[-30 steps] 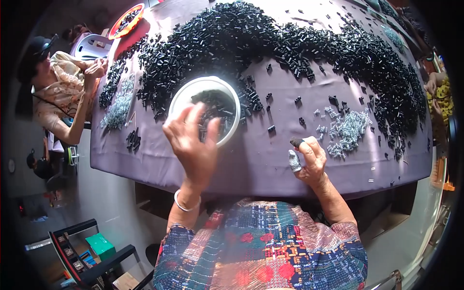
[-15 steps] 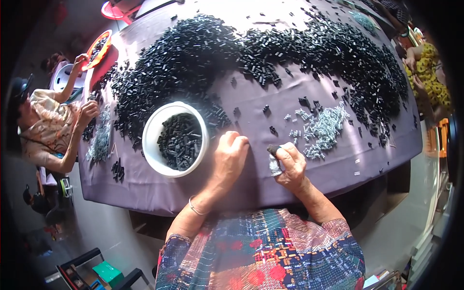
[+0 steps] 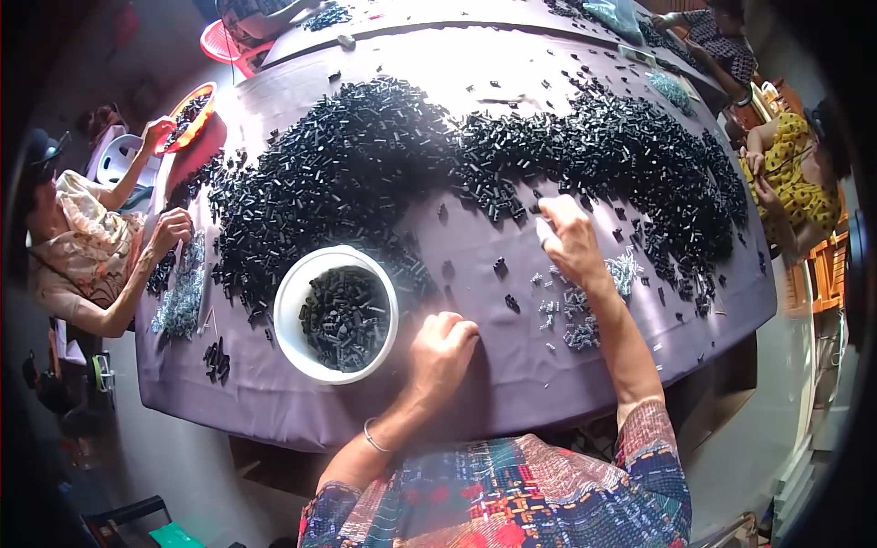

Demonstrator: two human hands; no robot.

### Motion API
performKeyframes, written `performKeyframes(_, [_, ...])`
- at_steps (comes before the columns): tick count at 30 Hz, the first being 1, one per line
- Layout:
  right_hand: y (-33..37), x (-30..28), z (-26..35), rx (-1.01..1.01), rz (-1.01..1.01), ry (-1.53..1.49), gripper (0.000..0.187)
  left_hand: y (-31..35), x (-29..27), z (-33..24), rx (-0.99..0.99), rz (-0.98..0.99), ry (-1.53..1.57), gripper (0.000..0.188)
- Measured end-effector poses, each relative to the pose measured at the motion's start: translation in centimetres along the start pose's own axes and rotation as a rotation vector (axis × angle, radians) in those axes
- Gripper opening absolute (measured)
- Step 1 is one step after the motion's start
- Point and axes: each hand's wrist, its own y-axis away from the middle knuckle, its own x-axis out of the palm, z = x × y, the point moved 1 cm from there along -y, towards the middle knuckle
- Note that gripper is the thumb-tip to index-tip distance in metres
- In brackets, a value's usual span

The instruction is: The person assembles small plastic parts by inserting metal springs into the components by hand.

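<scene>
The left hand [image 3: 443, 352] rests curled shut on the purple-clothed tabletop [image 3: 512, 384], just right of the round white plastic bowl [image 3: 290, 297] of small black parts. The right hand [image 3: 571, 239] reaches toward the black heap [image 3: 365, 173], pinching a small pale piece [image 3: 544, 234].

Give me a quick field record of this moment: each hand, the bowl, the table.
left hand: fisted, resting on the purple cloth beside the bowl
right hand: stretched toward the black pile, holding a small pale object
white bowl: partly filled with small black pieces
black pile: broad band of small black parts across the table
grey pieces: small cluster beneath the right forearm
table cloth: purple
co-workers: seated at left and right edges
</scene>
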Motion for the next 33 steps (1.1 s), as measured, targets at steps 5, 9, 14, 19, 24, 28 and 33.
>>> performKeyframes(5, [-3.7, 3.5, -2.3, 0.057, 0.041, 0.134, 0.028, -0.3, 0.0, -0.1, 0.010, -0.009, -0.003, 0.016])
performKeyframes(9, [-4.8, 4.1, -1.9, 0.098, 0.067, 0.064, 0.030, -0.5, 0.2, 0.3, 0.013, -0.002, -0.003, 0.018])
performKeyframes(14, [-5.2, 4.9, -2.0, 0.116, 0.073, 0.086, 0.030, -2.7, 1.4, -0.8, 0.091, -0.007, -0.046, 0.021])
performKeyframes(19, [-5.1, 5.2, -0.8, 0.075, 0.082, 0.138, 0.030, -5.0, 4.4, -0.6, 0.175, 0.021, -0.066, 0.026])
performKeyframes(24, [-4.8, 6.0, -0.4, -0.001, 0.073, 0.127, 0.029, -5.1, 5.2, -0.4, 0.134, 0.076, -0.098, 0.025])
performKeyframes(28, [-3.9, 6.0, -0.4, -0.106, 0.057, 0.083, 0.028, -4.0, 4.3, -0.2, 0.144, 0.073, -0.115, 0.025])
performKeyframes(33, [-0.2, 4.5, 1.4, -0.244, 0.086, 0.036, 0.028, -2.0, 2.2, 0.3, 0.107, 0.046, -0.107, 0.024])
